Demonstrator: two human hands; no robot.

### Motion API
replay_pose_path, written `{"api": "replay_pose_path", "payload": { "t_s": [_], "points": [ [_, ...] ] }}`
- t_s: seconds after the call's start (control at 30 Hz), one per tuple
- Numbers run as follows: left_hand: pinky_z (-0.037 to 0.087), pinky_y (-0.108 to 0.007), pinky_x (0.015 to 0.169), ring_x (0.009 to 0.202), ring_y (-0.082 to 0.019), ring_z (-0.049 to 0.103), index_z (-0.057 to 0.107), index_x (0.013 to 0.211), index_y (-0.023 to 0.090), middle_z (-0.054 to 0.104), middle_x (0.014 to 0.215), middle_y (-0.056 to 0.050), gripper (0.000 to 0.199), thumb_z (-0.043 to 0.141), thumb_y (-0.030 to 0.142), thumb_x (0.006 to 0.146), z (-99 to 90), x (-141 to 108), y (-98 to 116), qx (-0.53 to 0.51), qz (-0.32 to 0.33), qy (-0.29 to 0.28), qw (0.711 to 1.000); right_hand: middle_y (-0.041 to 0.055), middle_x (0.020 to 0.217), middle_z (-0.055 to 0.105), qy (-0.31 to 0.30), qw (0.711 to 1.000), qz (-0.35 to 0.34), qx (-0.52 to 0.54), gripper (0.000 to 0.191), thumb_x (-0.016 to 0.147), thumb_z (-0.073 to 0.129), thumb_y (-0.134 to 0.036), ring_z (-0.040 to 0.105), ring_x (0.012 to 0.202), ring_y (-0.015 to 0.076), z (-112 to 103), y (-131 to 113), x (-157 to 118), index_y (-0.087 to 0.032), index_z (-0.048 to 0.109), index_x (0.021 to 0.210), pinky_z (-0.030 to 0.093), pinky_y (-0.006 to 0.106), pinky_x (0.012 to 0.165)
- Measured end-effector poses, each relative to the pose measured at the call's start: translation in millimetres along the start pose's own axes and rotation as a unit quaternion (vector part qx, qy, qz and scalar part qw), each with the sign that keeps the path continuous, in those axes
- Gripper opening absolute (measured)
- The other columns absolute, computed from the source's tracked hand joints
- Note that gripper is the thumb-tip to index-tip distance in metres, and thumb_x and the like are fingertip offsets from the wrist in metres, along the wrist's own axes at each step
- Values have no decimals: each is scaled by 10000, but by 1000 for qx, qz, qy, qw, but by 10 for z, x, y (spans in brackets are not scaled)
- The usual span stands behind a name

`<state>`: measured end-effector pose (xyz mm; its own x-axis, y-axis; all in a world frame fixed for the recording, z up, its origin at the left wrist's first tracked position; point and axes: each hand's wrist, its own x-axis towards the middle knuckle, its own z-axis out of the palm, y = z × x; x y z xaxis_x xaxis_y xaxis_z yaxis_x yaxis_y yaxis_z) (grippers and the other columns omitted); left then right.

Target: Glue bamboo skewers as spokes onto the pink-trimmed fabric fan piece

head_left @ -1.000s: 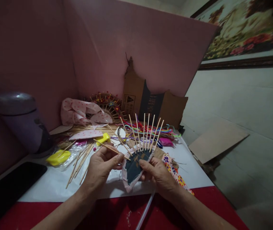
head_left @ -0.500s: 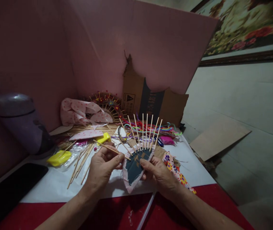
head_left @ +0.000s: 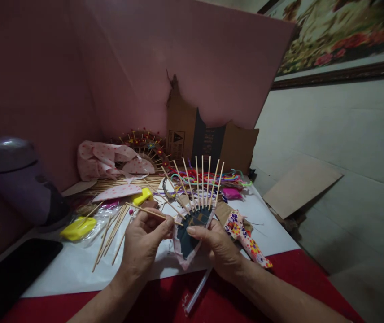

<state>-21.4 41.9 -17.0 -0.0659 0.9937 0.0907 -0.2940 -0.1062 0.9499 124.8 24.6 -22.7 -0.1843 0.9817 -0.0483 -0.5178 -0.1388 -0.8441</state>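
My right hand [head_left: 217, 240] grips a dark cardboard piece [head_left: 188, 242] edged with pink fabric, its thumb flat on the dark face. Thin wooden sticks [head_left: 197, 179] fan upward from the curved top edge of this piece. Between the thumb and fingers of my left hand [head_left: 148, 233] is a wooden stick [head_left: 146, 211], slanting down to the right, with its lower end against the left part of the dark face. Whether that end is fixed there I cannot tell. A clear glue stick [head_left: 198, 291] lies below my right hand.
Loose sticks [head_left: 113, 233] and a yellow packet [head_left: 79, 228] lie to the left, near a black phone [head_left: 27, 264] and a purple bottle [head_left: 20, 179]. Pink dotted fabric [head_left: 94, 161], colourful pipe cleaners [head_left: 219, 177] and torn cardboard [head_left: 235, 148] are behind. Floral fabric [head_left: 246, 237] lies at right.
The camera view has shifted slightly, so the scene sits further left. My right thumb has slid a little left across the dark face. Both hands keep their holds.
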Motion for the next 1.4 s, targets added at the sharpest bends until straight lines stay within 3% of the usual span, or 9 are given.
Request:
{"api": "replay_pose_path", "payload": {
  "t_s": [0.27, 0.6, 1.4],
  "points": [
    [518, -210, 534, 576, -109, 600, 581, 683, 166, 642, 611, 26, 164, 731, 184, 618, 36, -62, -9, 1, 17, 5, 1000, 19, 728, 694, 41, 999, -18, 32, 233, 579, 754, -196, 609, 603, 139, 65, 33, -1, -143, 679, 792, 495, 264, 616],
    [504, -201, 516, 545, -103, 588, 579, 668, 168, 634, 584, 27, 172, 737, 183, 601, 73, -70, -12, 15, 24, 15, 999, 37, 788, 700, 42, 997, -37, 48, 255, 595, 760, -192, 626, 665, 159, 18, 95, 25, -148, 661, 826, 498, 295, 679],
    [487, -222, 517, 510, -103, 570, 573, 667, 163, 607, 555, 33, 183, 737, 210, 601, 65, -51, -31, 14, 13, 13, 1000, 32, 754, 694, 33, 998, -41, 43, 245, 607, 756, -198, 606, 639, 151, -5, 131, 33, -143, 658, 824, 473, 290, 669]
  ]
}}
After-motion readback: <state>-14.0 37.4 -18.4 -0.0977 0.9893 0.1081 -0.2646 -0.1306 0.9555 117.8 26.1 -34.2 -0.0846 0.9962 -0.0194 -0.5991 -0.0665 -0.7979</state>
